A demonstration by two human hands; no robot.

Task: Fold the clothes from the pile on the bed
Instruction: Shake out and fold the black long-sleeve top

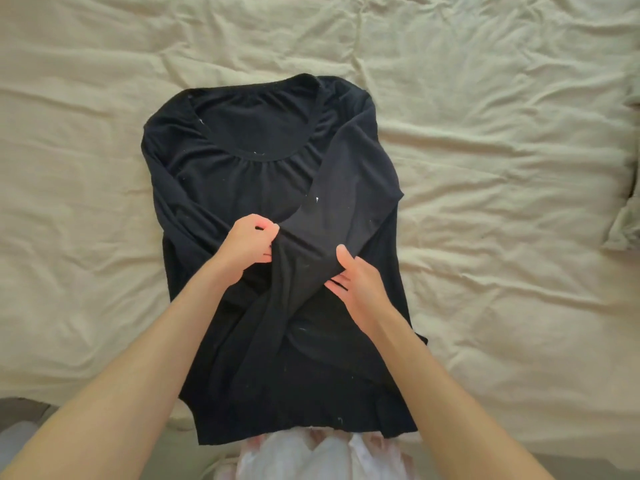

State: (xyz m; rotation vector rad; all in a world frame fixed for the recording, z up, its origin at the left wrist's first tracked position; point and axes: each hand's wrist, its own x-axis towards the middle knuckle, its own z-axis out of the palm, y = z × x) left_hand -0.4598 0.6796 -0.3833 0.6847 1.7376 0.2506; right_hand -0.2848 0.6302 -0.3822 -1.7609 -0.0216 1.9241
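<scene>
step: sleeve fold-in | black long-sleeve top [263, 174] flat on bed sheet [485, 150], neckline far | left hand [247, 245] pinches right sleeve [346, 188] end, right hand [353, 280] fingers under it, thumb up | next (judged): lay sleeve flat, fold hem up

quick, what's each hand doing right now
Left hand: grips the sleeve of the black top.
Right hand: holds the same sleeve, thumb on top.

Bare bed [485, 98] sheet lies open left of left hand [247, 245] & right of right hand [356, 282]; black top [242, 174] spreads beneath both; pillow [623, 209] far right.
</scene>
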